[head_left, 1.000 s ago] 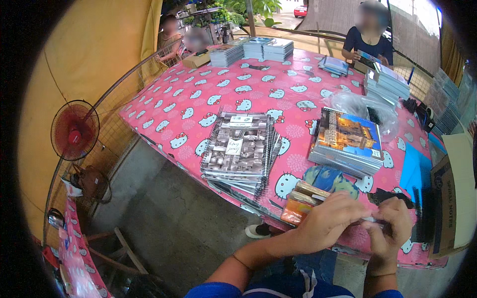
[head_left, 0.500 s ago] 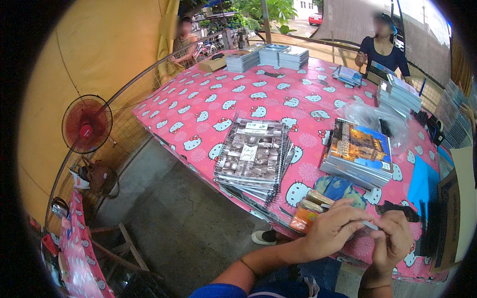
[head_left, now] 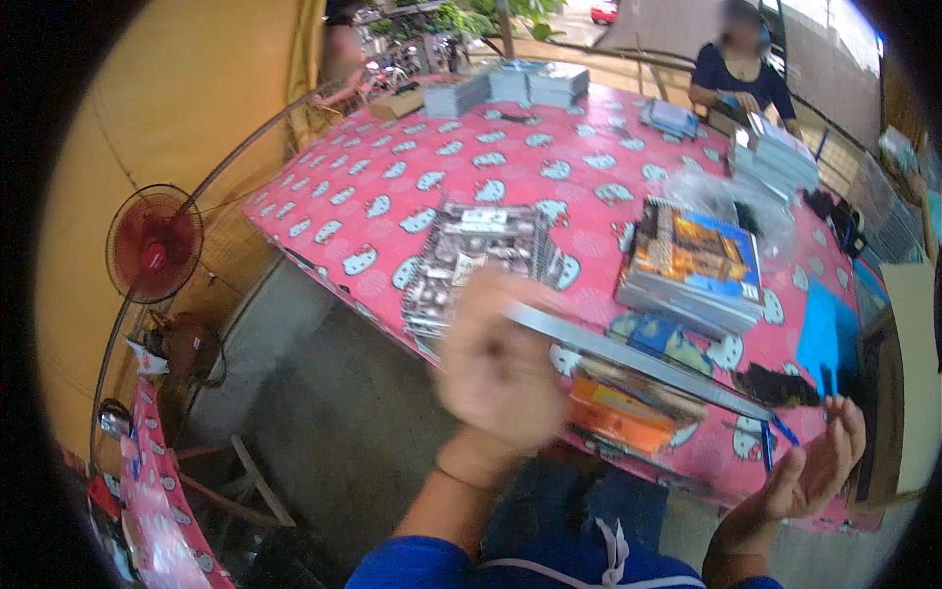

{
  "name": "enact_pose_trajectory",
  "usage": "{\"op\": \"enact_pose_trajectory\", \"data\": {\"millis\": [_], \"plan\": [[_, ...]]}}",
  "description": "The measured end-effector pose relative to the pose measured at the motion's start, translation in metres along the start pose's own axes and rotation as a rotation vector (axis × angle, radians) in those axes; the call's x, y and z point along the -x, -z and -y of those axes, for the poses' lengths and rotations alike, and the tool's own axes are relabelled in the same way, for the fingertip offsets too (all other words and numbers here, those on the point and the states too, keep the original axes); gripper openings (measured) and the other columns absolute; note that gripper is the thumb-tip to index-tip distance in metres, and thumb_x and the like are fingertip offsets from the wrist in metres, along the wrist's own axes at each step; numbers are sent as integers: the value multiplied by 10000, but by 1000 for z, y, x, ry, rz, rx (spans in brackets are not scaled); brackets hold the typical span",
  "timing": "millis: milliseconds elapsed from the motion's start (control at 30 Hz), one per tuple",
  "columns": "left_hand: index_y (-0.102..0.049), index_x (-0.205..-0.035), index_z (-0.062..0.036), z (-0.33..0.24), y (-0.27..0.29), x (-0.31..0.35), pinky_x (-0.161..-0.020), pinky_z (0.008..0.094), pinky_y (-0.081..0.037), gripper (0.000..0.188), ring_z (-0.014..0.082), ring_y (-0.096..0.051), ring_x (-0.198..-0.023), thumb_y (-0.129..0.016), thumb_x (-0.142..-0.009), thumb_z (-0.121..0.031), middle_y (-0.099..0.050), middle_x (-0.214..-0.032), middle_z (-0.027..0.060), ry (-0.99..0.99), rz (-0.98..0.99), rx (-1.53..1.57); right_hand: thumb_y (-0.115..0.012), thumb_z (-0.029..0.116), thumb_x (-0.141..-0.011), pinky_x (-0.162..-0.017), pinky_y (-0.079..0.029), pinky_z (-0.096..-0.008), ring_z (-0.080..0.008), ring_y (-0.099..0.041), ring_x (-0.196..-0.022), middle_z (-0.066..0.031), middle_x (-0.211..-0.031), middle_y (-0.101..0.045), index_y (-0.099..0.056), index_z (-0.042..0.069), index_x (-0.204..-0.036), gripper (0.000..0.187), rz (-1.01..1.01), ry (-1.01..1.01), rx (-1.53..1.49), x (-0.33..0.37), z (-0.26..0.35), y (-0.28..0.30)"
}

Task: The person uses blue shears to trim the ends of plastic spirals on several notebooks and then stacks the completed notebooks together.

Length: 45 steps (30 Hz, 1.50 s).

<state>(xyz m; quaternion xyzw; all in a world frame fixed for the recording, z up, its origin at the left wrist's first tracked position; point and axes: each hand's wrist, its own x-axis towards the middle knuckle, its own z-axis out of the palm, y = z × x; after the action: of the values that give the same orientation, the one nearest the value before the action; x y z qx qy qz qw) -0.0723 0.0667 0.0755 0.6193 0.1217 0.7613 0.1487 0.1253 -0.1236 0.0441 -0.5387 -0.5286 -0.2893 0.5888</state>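
One long grey strip (head_left: 638, 359) is already up above the pink table (head_left: 589, 218), its end gripped by the left hand (head_left: 502, 368); the right hand (head_left: 811, 466) is open, apart. What work is left, I cannot tell.

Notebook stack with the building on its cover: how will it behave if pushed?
The notebook stack is probably heavy, being many layers thick. It may slide apart, since no strap shows around it. Its edge coil might snag.

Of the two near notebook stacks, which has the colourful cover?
The right stack, topped orange and blue; the left stack is topped in black and white.
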Motion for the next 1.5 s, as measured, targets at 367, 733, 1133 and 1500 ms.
{"op": "enact_pose_trajectory", "data": {"millis": [367,733,1133,1500], "plan": [[-515,-1308,-175,146,35,-83,-1058,652,-85,471,301,-346,-1329,-413,-948,-461,-414,-1416,90,-37,865,-1024,-766,235,-703,-949,-420,-384,-303,-546,-1118,-165,-1194,-569,-580,25,-1137,518,677,-350,8,16,-58,0],[-219,-1472,-104,198,86,-50,-1085,621,-31,823,356,-105,-1421,-312,-888,-675,-124,-1537,181,489,1135,-975,-803,246,-695,-782,-504,-329,-214,-635,-895,-116,-994,-633,-556,15,-1120,543,780,-567,-353,29,-29,-31],[-230,-1455,-12,215,134,-45,-1105,403,-232,972,327,-295,-1362,-410,-826,-730,-288,-1469,236,1052,703,-617,-731,186,-781,-819,-483,-309,-226,-606,-933,-143,-1065,-620,-537,-22,-1171,483,368,-451,63,-85,-159,-99],[-534,-1229,-67,219,138,-18,-720,388,-574,611,210,-659,-853,-556,-863,-555,-641,-1065,123,1600,393,316,-752,207,-699,-819,-453,-447,-348,-564,-947,-189,-1010,-579,-574,9,-1043,435,943,-194,324,46,-54,-92]]}}
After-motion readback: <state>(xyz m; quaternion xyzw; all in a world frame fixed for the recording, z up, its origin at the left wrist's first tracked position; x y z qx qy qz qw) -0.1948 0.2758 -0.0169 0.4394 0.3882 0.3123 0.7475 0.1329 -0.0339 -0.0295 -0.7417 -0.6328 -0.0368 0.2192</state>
